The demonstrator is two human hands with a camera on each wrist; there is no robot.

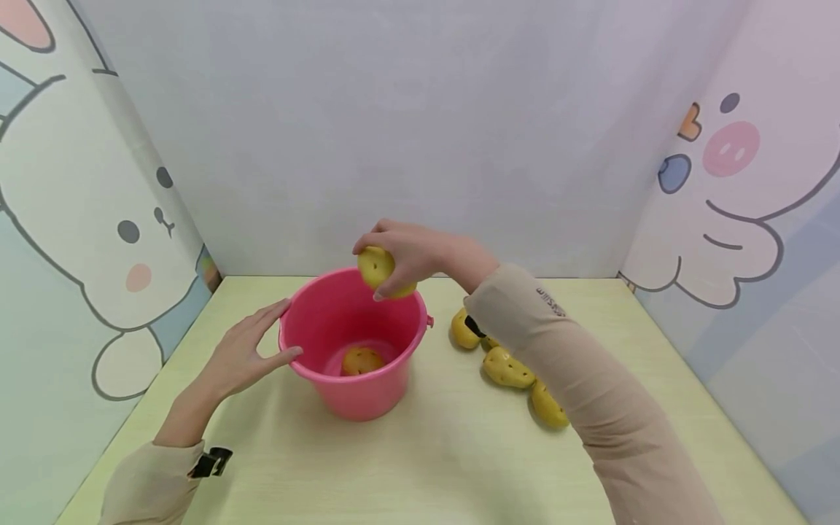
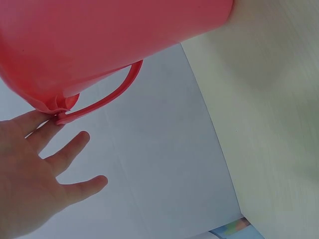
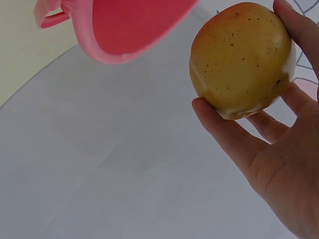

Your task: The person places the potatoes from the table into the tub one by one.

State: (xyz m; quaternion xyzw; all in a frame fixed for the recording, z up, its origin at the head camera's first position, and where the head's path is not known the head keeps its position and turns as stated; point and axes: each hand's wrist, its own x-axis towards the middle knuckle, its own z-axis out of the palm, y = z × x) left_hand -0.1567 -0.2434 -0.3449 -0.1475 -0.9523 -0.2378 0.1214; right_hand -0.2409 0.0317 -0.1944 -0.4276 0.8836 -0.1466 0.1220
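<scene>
Against a pale wall (image 1: 420, 146) and above a yellowish worktop (image 1: 433, 467), gripping a yellow potato (image 1: 374, 267) in the curled fingers of the right hand (image 1: 420, 251), raised near the far right rim of a pink bucket (image 1: 359, 397), with its mouth lower and leftward of those fingers and the potato's long axis apparently slanting down to the right. Touching the bucket's left rim with straight, spread fingers of the left hand (image 1: 243, 354), with another potato (image 1: 362, 360) inside and loose potatoes (image 1: 507, 368) to the right. Hard to see the held potato's middle behind the thumb, or to count the loose ones beneath the right sleeve (image 1: 593, 386).
</scene>
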